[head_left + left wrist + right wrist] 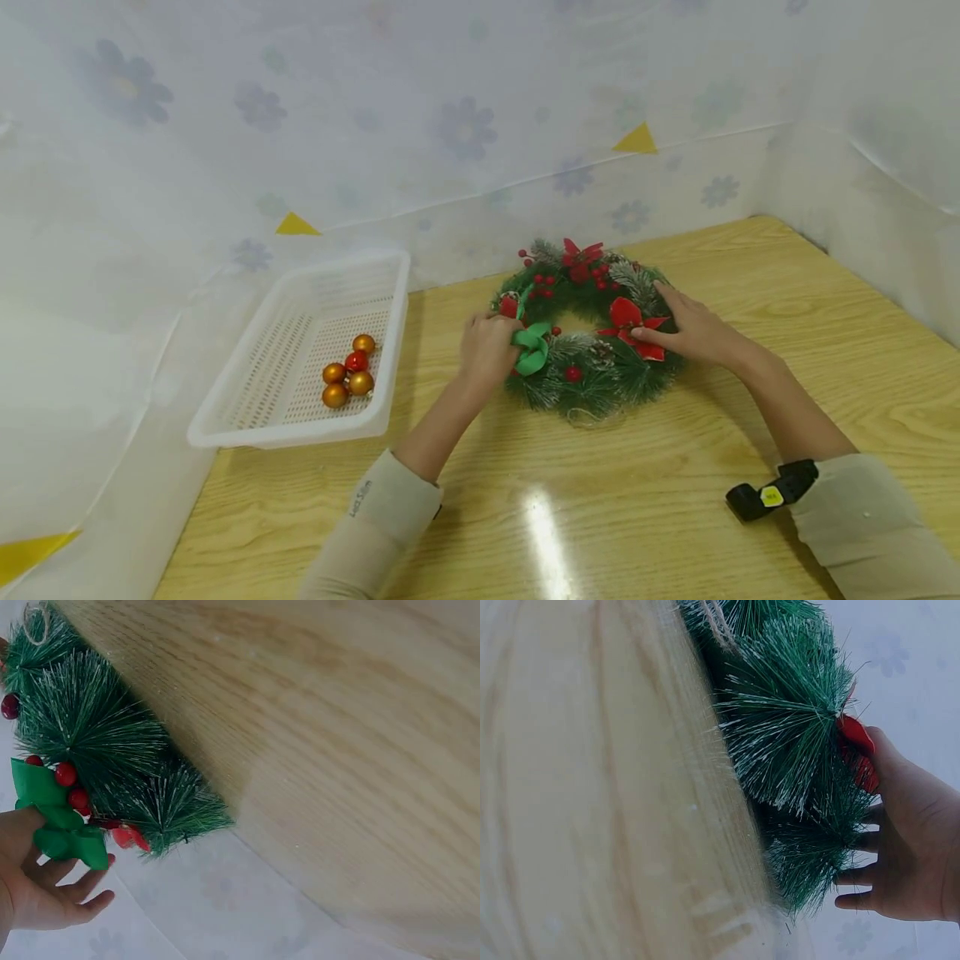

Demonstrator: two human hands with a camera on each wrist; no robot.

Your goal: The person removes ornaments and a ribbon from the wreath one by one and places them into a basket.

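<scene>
A green wreath (592,400) with red flowers, red berries and frosted sprigs lies on the table. At its left side, my left hand (489,346) pinches a green ribbon (533,348) tied in loops. The left wrist view shows this ribbon (61,825) over the left hand (45,896), whose thumb and index tips it hides, the other fingers loosely spread. My right hand (697,329) rests on the wreath's right side, thumb by a red flower (630,321). In the right wrist view, the right hand's (915,832) fairly straight fingers touch the outer needles.
Left of the wreath stands a white plastic basket (300,435) holding several orange baubles (335,395) and a red bauble (356,361). A twine loop (592,419) sticks out at the wreath's near edge. Flower-patterned white sheeting (465,125) borders the wooden table (637,517) behind and at the sides.
</scene>
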